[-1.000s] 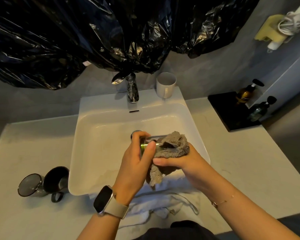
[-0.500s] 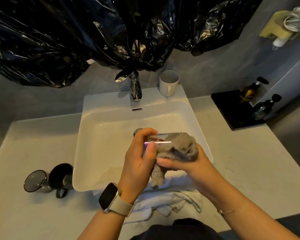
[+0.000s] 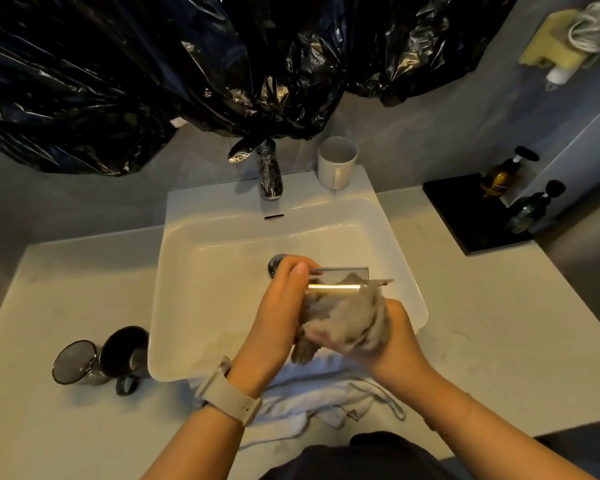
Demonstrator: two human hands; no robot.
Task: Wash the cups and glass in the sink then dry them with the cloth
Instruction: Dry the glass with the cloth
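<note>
Head view: over the sink (image 3: 201, 289) I see both forearms reach in, wrists bent inward. My left hand (image 3: 278, 313) grips the glass (image 3: 340, 276) on its side; my right hand (image 3: 392, 336) clutches the cloth (image 3: 347, 317) pressed against it. Since before, the cloth has wrapped lower round the glass.
</note>
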